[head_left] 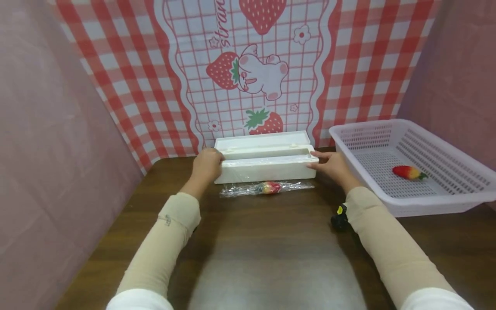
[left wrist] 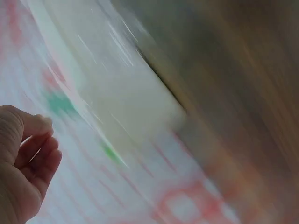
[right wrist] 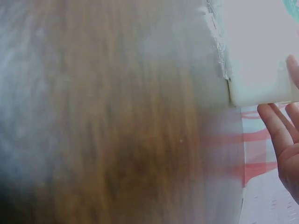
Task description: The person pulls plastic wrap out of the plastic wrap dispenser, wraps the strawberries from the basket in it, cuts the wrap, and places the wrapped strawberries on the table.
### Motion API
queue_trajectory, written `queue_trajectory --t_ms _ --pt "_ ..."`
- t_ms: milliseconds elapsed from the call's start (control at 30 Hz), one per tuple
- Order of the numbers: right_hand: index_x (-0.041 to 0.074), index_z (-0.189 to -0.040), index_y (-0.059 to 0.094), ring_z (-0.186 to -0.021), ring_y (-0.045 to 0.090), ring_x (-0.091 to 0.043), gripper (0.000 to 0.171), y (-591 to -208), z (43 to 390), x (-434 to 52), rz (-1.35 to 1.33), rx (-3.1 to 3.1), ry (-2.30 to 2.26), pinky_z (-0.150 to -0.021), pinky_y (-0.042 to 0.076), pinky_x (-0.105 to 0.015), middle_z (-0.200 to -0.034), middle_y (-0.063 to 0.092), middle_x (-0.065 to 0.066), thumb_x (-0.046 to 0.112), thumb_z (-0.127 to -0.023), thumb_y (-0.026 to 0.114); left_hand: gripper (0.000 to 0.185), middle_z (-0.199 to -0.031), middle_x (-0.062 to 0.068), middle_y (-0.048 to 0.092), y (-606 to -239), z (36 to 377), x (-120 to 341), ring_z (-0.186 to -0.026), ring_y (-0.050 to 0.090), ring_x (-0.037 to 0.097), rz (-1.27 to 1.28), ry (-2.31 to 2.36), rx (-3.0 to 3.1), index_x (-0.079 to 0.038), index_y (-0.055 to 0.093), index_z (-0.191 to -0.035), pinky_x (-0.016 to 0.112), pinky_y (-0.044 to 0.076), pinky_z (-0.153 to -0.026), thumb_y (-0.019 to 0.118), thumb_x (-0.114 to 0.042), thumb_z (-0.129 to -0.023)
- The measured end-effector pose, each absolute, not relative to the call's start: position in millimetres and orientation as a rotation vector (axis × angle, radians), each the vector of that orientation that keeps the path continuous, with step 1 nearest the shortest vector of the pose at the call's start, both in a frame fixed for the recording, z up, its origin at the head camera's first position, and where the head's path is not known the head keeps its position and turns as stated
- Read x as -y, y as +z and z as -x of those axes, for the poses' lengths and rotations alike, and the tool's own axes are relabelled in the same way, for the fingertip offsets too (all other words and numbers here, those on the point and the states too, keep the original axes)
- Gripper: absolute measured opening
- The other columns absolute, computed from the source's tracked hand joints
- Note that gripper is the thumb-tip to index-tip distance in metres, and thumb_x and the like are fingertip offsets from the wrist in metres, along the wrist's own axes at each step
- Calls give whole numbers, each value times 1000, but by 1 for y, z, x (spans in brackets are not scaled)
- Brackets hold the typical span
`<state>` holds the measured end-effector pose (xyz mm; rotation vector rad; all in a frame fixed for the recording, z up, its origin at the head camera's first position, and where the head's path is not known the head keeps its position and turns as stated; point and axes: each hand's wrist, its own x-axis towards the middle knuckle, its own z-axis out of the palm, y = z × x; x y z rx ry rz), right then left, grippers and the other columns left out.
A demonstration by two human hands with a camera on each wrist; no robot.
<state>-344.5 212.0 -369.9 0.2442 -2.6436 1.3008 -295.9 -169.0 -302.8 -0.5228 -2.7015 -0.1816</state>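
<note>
A long white cling film box (head_left: pixel 267 170) stands at the back of the table, lid (head_left: pixel 263 141) raised. Clear film glints over its front rim and front face. At the left end is my left hand (head_left: pixel 207 165); in the left wrist view its thumb and curled fingertips meet in a pinch by the film. My right hand (head_left: pixel 331 168) holds the right end, thumb at the front and fingers at the top and end. Along the box's front lies a red and yellow toy strawberry (head_left: pixel 270 187) wrapped in clear film (head_left: pixel 240 190).
A white plastic basket (head_left: pixel 391 200) stands at the right, with another red and yellow strawberry (head_left: pixel 408 172) in it. Behind the box hangs a checked strawberry-print cloth (head_left: pixel 302 69). Pink cloth (head_left: pixel 50 150) closes in the left side. The brown table (head_left: pixel 271 249) stretches toward me.
</note>
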Motion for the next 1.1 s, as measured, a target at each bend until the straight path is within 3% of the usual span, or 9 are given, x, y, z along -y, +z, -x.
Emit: queue_trajectory --t_ms 100,200,367,500,600,767,867,1100 --pt "5 -132 60 -51 18 -10 60 -365 343 -213 -231 2657 1286 -47 26 -27 -78 65 -24 31 -82 80 12 -90 7 71 -306 280 125 -87 65 25 790 -102 2610 -7 77 -91 36 55 -78 68 -5 -83" --pt "4 -132 60 -54 26 -11 59 -361 341 -212 -252 2650 1296 -51 30 -24 -102 66 -28 30 -82 79 12 -90 4 71 -313 275 92 -85 65 21 1042 -60 2622 -7 76 -94 32 54 -77 72 -14 -86" --pt "2 -132 59 -60 34 -16 58 -361 338 -210 -263 2681 1331 -55 35 -22 -125 59 -28 27 -83 79 18 -85 1 67 -330 279 66 -78 62 17 1124 62 2708 -10 74 -93 30 53 -70 76 -25 -84" --pt "3 -133 58 -84 48 -24 59 -362 336 -210 -243 2690 1334 -68 41 -24 -134 54 -25 27 -84 79 26 -83 0 63 -341 285 60 -76 59 16 1129 156 2736 -11 69 -89 30 51 -66 81 -32 -79" --pt "2 -136 56 -109 49 -30 61 -362 336 -208 -230 2701 1365 -86 44 -33 -142 47 -24 28 -84 78 22 -84 1 62 -347 286 60 -77 59 17 1140 186 2719 -10 68 -89 29 51 -68 81 -24 -79" --pt "-3 -139 50 -125 45 -33 63 -356 335 -200 -147 2668 1549 -102 42 -46 -144 45 -25 21 -86 76 6 -80 2 62 -353 286 64 -72 59 19 1196 129 2620 -10 67 -80 31 51 -66 72 -7 -80" --pt "-8 -142 41 -127 44 -35 66 -351 331 -193 -99 2615 1723 -104 40 -47 -144 42 -28 10 -87 72 5 -77 1 60 -354 284 66 -70 57 18 1230 84 2577 -10 69 -78 31 50 -64 72 -7 -77" --pt "-6 -152 -5 -131 38 -37 88 -343 315 -186 150 2502 2194 -106 40 -40 -155 17 -29 -7 -87 54 15 -78 1 66 -352 266 69 -71 62 18 1377 -34 2518 -9 75 -84 30 52 -65 76 -7 -69"
